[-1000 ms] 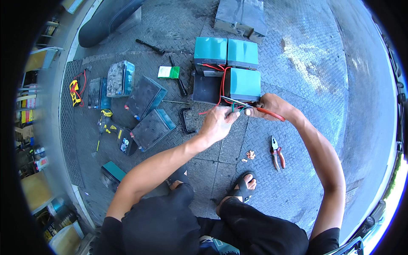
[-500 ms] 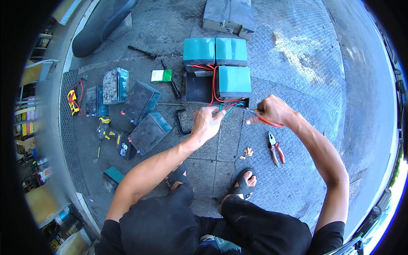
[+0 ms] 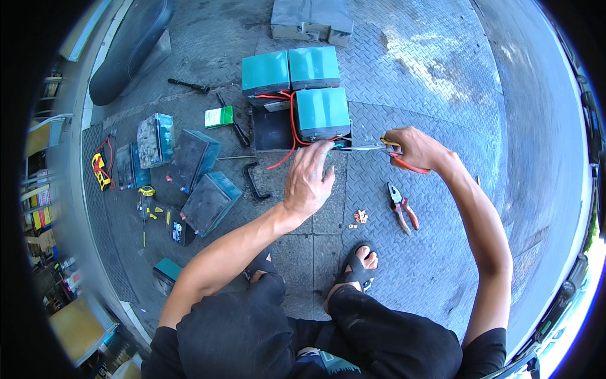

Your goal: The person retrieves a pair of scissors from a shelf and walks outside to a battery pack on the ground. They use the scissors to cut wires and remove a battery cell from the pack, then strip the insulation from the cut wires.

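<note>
My left hand (image 3: 305, 184) has its fingertips at the short green wire (image 3: 336, 145) and red cables (image 3: 292, 129) at the front of the battery group, its thumb apart. My right hand (image 3: 415, 149) grips a long-bladed tool (image 3: 365, 148) with red and yellow handles, whose blades point left toward those wires; the exact contact is unclear. Three teal-topped batteries (image 3: 323, 111) stand in a dark tray (image 3: 268, 134), whose front-left compartment shows its dark bottom. Loose pliers (image 3: 401, 207) lie below my right hand, beside small copper-coloured pieces (image 3: 360, 216).
Several dusty batteries (image 3: 208, 199), a drill (image 3: 146, 201) and a yellow meter (image 3: 101, 172) lie left. A black handle (image 3: 252, 180), dark bars (image 3: 188, 85) and a green box (image 3: 219, 116) lie nearer the tray. A black seat (image 3: 129, 50) and grey casing (image 3: 312, 19) are farther back.
My left thumb and fingers have parted from their pinch on the wires. My right hand and tool have shifted rightward from the wire ends. The whole view has shifted, moving the floor items leftward.
</note>
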Action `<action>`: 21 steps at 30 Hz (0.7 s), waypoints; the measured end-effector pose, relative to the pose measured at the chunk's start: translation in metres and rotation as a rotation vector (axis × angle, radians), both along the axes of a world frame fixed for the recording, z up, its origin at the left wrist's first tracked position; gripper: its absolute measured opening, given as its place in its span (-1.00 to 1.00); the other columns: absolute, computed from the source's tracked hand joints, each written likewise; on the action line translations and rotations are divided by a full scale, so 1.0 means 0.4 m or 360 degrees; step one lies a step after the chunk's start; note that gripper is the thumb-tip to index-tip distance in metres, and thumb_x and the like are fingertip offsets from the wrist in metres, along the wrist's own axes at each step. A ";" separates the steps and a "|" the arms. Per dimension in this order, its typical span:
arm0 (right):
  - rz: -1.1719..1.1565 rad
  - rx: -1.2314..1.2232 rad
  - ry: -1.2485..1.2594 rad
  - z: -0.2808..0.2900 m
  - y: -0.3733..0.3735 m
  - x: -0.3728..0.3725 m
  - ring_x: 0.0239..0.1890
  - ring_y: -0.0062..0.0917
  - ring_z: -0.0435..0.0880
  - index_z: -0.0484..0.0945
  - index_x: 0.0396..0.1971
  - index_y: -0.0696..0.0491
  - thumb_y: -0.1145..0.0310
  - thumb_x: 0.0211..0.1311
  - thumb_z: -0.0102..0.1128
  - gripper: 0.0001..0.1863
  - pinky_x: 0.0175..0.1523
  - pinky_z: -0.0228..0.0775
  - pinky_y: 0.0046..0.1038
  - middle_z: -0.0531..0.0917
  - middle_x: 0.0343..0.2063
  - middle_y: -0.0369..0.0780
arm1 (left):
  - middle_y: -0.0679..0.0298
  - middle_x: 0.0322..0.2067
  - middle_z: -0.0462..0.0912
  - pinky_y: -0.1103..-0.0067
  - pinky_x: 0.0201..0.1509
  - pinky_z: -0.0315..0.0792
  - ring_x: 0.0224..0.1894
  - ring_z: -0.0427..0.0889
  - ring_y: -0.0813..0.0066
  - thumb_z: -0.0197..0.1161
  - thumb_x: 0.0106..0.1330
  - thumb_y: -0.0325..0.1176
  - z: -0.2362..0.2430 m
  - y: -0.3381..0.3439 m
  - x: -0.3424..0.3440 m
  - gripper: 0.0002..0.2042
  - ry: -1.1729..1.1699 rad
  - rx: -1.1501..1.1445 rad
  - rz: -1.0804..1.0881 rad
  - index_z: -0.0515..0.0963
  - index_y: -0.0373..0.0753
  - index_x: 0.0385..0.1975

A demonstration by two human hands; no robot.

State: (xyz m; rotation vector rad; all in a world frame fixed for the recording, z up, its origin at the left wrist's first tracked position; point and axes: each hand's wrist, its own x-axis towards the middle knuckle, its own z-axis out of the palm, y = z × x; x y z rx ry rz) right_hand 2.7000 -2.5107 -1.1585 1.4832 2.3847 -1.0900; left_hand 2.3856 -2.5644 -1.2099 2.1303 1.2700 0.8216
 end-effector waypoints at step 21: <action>-0.0066 -0.0423 0.0330 -0.092 0.048 -0.056 -0.29 -0.17 0.71 0.67 -0.19 0.22 0.18 0.15 0.48 -0.59 -0.13 0.51 -0.12 0.72 -0.39 -0.02 | 0.06 -0.14 0.74 0.22 0.05 0.53 -0.11 0.60 0.01 0.44 0.37 -0.40 0.043 0.019 0.020 -0.71 0.0294 -0.0073 0.0123 0.73 -0.41 0.01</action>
